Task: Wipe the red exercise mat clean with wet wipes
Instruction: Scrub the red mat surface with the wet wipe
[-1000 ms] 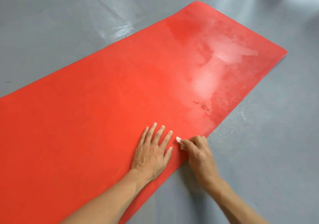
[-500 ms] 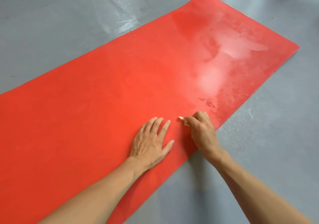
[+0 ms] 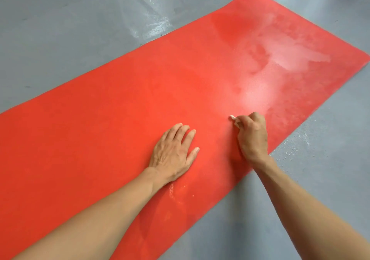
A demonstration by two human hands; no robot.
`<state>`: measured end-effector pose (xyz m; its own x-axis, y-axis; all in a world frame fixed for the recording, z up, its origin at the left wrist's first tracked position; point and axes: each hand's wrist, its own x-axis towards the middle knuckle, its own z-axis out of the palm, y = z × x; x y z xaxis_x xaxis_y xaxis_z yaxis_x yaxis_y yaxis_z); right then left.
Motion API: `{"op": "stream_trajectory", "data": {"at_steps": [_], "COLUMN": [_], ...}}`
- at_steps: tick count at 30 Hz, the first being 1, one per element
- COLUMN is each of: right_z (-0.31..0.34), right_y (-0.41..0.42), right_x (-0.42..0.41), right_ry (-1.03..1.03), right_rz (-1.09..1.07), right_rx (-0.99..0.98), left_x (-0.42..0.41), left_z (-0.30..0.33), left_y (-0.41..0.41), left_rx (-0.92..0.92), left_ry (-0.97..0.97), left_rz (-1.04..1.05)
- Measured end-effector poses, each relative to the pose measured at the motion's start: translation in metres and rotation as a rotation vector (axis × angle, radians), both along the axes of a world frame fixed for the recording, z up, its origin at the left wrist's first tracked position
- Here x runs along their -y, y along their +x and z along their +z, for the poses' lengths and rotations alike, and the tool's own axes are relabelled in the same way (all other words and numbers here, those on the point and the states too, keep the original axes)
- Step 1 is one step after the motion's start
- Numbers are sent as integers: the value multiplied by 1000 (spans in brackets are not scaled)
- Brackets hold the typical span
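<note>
The red exercise mat [image 3: 124,103] lies flat on the grey floor, running from lower left to upper right. Its far right part shines wet. My left hand [image 3: 174,151] presses flat on the mat near its front edge, fingers straight. My right hand [image 3: 253,135] is to the right of it, fingers curled round a small white wet wipe [image 3: 233,118]. Only a bit of the wipe sticks out past the fingers, and it touches the mat.
Grey floor [image 3: 60,29] surrounds the mat. Wet, speckled patches mark the floor beyond the mat's far edge [image 3: 154,25] and beside its near right edge [image 3: 296,147]. A small scuffed mark [image 3: 172,191] sits on the mat by my left wrist.
My right hand has slid with the wipe from the mat's near edge further onto the mat, away from me. My left hand stays pressed flat on the mat.
</note>
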<state>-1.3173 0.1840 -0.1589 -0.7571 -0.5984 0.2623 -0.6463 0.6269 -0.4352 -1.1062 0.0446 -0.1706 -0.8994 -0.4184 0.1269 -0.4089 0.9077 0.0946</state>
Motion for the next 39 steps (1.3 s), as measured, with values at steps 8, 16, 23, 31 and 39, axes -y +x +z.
{"op": "stream_trajectory", "data": {"at_steps": [8,16,23,31,39], "right_z": [0,-3,5,5,15], "right_y": [86,25,58,69,132], "right_x": [25,64,90,71,20], "right_ry": [-59,-56,-75,-40,72], "right_rz": [433,-74,497,693,996], "right_rx": [4,53,114,199,270], "left_x": [29,28,36,-6,-56], "left_z": [-12,-9,-4,21,50], "left_y": [-4,-4,3,71,124], "left_rx": [18,45,35,270,477], "left_ry": [58,78,166,94,383], "left_rz": [120,133,86,362,580]}}
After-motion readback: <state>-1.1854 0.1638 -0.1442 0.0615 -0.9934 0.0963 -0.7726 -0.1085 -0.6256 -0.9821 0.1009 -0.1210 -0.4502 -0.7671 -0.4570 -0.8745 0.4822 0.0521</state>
